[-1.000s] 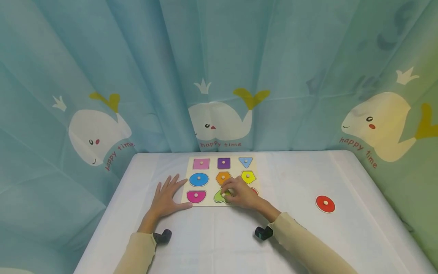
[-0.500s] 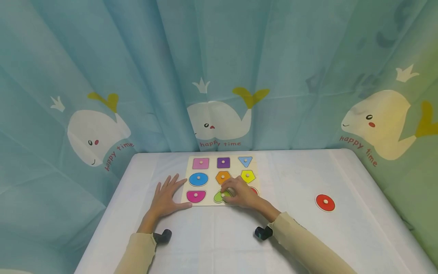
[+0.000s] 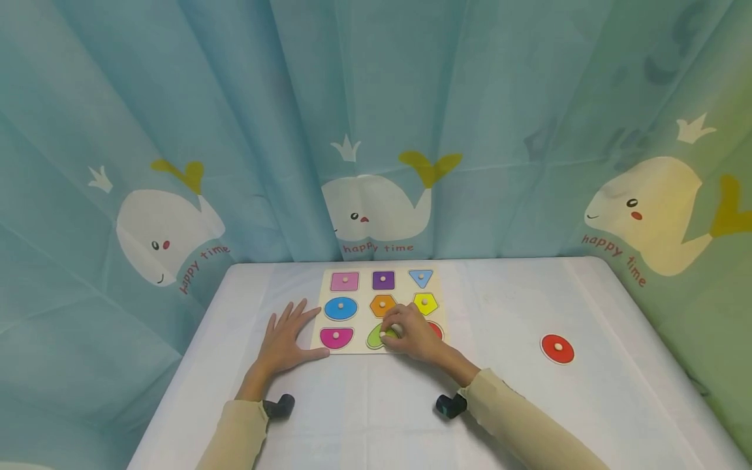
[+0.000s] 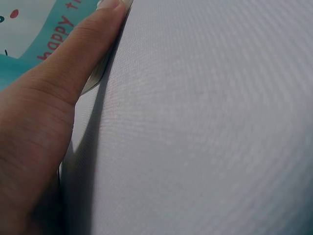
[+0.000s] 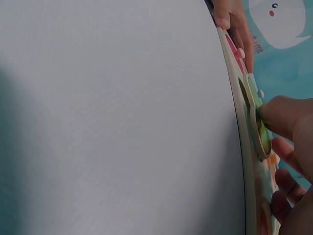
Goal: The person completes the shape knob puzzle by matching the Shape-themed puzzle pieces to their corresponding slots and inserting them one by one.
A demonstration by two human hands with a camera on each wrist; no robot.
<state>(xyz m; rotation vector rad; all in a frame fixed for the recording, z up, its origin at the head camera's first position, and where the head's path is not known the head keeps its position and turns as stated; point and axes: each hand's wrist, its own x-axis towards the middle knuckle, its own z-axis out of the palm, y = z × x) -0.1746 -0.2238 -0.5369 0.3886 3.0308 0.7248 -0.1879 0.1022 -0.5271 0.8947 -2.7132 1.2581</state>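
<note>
My right hand (image 3: pixel 413 331) pinches the small knob of a green puzzle piece (image 3: pixel 374 337) with a curved outline. In the right wrist view that green piece (image 5: pixel 264 134) stands slightly raised and tilted over its place in the board's front row. The fingers hide part of its shape. My left hand (image 3: pixel 286 341) lies spread at the left edge of the pale shape puzzle board (image 3: pixel 362 322), with its thumb (image 4: pixel 88 44) at the front corner. Beside the green piece on the board is a magenta half-round piece (image 3: pixel 337 338); a red patch (image 3: pixel 437 329) shows partly behind my right hand.
A red round knobbed piece (image 3: pixel 557 349) lies apart on the white table (image 3: pixel 499 307) at the right. The board also bears several pieces, among them a blue oval (image 3: pixel 341 313) and a yellow pentagon (image 3: pixel 425 307). A whale-print curtain (image 3: pixel 499 130) hangs behind.
The right hand has shifted very slightly to the right, its fingers still on the green piece's knob. The left hand stays in place at the board.
</note>
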